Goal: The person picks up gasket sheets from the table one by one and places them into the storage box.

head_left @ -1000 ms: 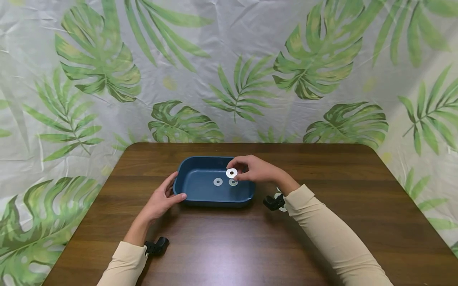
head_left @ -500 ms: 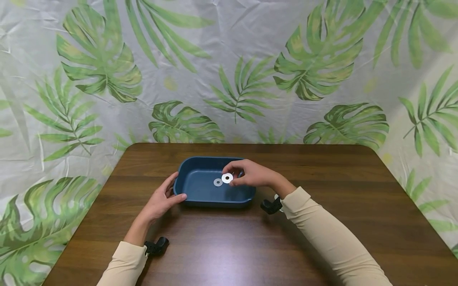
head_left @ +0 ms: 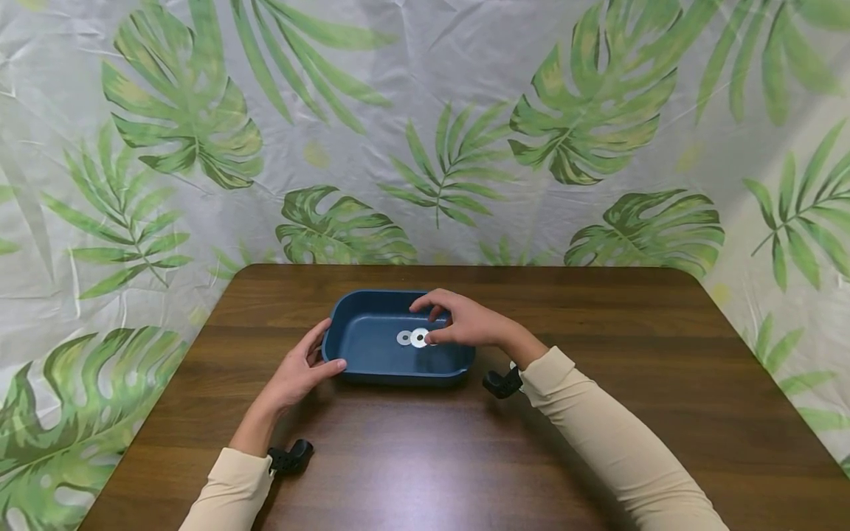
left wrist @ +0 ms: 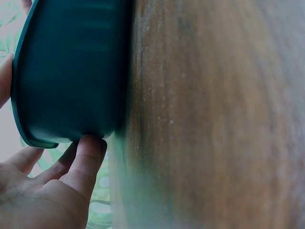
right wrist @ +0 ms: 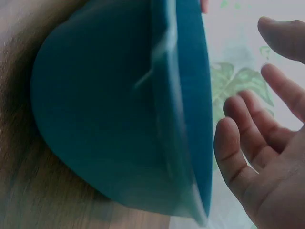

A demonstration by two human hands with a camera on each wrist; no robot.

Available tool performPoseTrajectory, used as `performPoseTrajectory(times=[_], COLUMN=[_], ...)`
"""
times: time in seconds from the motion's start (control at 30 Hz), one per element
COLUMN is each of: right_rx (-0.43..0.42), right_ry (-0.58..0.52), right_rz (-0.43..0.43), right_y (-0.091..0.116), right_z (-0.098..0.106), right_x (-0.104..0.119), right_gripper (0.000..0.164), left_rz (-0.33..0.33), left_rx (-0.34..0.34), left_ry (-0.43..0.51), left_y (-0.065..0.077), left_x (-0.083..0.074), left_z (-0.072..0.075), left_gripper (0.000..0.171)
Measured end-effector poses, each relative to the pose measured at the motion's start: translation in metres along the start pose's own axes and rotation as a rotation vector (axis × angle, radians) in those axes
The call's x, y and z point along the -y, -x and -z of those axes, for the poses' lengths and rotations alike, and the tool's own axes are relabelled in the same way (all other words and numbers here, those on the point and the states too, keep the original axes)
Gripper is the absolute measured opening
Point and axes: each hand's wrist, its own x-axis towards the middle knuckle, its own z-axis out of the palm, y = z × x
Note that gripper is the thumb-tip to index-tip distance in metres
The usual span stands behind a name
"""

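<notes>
A dark blue rectangular tray (head_left: 372,375) stands on the table. My left hand (head_left: 299,372) grips its left end, thumb on the front rim and fingers against the end wall, as the left wrist view (left wrist: 52,191) also shows. Over the tray's right half is my right hand (head_left: 465,317), thumb and fingers spread apart with nothing between them in the right wrist view. A bright metal washer (head_left: 415,343) appears just below its thumb; whether it has landed I cannot tell. To its left lies a duller washer (head_left: 401,338), and a third is mostly hidden behind the thumb.
Part of another washer (head_left: 513,365) shows on the brown wooden table (head_left: 598,310) by the right wrist, mostly covered by the black wrist camera (head_left: 502,382). A leaf-printed cloth (head_left: 438,162) hangs behind the table's far edge.
My right hand has moved slightly left with the washer, then spread its fingers and let it go over the tray. The left hand and the tray have stayed in place.
</notes>
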Motion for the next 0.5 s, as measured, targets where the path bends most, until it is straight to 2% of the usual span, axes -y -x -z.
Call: performPoseTrajectory(times=[0.17,0.5], right_rx=[-0.050,-0.080], right_ry=[-0.001,0.054], right_rz=[-0.054,-0.027], right_y=[0.002,0.018], right_z=[0.003,0.011], right_x=[-0.001,-0.006], right_gripper=[0.053,0.047], left_rz=[0.005,0.007], left_rx=[-0.001,0.004], left_ry=[-0.001,0.002], left_y=[0.001,0.001], left_x=[-0.001,-0.002], left_z=[0.001,0.000], left_gripper=[0.084,0.084])
